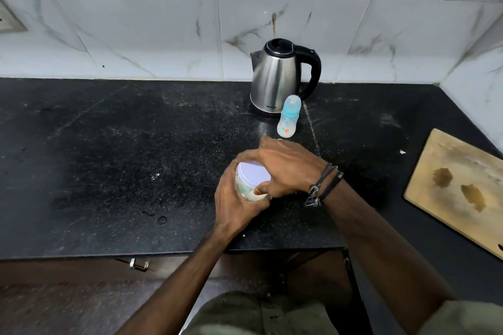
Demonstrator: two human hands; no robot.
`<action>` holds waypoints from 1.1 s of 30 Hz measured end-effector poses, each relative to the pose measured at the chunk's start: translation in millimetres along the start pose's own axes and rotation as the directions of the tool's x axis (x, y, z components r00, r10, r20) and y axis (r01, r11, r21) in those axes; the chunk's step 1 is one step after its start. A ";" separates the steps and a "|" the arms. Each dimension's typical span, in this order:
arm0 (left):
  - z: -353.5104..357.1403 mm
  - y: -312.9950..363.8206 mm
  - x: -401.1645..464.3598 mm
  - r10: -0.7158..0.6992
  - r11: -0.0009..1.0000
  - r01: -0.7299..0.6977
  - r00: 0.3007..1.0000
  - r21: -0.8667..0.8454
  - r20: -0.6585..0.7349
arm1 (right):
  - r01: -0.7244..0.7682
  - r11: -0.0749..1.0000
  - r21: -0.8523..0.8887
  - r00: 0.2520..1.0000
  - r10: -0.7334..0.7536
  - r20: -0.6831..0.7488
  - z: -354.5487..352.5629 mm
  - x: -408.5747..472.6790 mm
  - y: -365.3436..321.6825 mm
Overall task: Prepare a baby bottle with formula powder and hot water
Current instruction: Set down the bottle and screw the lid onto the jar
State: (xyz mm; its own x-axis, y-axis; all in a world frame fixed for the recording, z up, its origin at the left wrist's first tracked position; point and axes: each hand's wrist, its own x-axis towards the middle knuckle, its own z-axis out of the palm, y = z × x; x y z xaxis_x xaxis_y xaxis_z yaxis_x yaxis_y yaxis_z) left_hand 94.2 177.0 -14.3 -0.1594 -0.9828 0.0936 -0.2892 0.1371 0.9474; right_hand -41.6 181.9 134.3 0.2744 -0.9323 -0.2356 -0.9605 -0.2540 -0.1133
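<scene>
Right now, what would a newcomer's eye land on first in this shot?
Both hands meet at the middle of the black countertop: the left hand grips a small jar and the right hand grips its pale lid. Behind them, by the marble wall, stands a steel kettle, with a capped baby bottle upright just in front of it. A worn wooden board lies at the right edge.

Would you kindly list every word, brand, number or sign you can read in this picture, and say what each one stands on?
"MILTON": small brand lettering low on the steel body of the kettle.
A smaller line just under that brand: too small to read.
Baby bottle: orange printed marks, a picture rather than legible text.
Jar gripped by the left hand and right hand: plain lid, label hidden.
</scene>
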 end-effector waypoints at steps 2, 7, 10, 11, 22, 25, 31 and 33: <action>1.8 -3.2 -0.6 -0.011 1.000 0.011 1.000 -0.011 0.008 | -0.001 1.000 -0.012 0.999 0.000 -0.039 0.0 -1.2 -0.7; 9.1 6.5 -10.3 0.025 1.000 -0.025 1.000 0.002 -0.008 | -0.040 0.999 0.005 0.984 0.041 -0.171 1.1 -3.7 -0.9; 8.7 10.1 -11.7 0.044 0.999 -0.044 0.998 0.001 -0.040 | -0.102 0.994 -0.027 0.954 0.090 -0.286 6.3 0.6 -6.1; 8.6 11.1 -11.7 0.050 0.999 -0.050 0.998 0.003 -0.050 | -0.140 0.990 -0.033 0.937 0.122 -0.327 8.0 1.7 -7.4; 9.2 6.2 -22.8 0.052 0.998 -0.050 0.997 0.027 -0.052 | -0.382 0.924 0.027 0.848 0.362 -0.387 24.8 -0.1 -26.3; 6.1 4.4 -21.2 0.042 0.998 -0.041 0.999 0.038 -0.028 | -0.315 0.949 -0.030 0.915 0.295 -0.275 24.6 -3.2 -19.7; -5.9 -0.7 -8.8 0.041 0.999 -0.041 0.999 0.028 -0.019 | -0.060 0.998 -0.010 0.998 0.059 -0.015 6.3 -2.9 -2.2; -9.6 -0.5 -6.9 0.050 0.999 -0.050 0.998 0.022 -0.025 | -0.052 0.999 -0.011 0.995 0.051 -0.082 9.6 -1.7 -3.1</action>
State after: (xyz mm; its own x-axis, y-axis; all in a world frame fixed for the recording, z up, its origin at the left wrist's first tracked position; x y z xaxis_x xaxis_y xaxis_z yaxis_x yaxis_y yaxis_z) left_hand 104.5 182.5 -12.5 -0.1496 -0.9775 0.1486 -0.3019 0.1883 0.9346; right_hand -38.6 186.8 125.8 0.2208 -0.9619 -0.1614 -0.9739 -0.2083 -0.0905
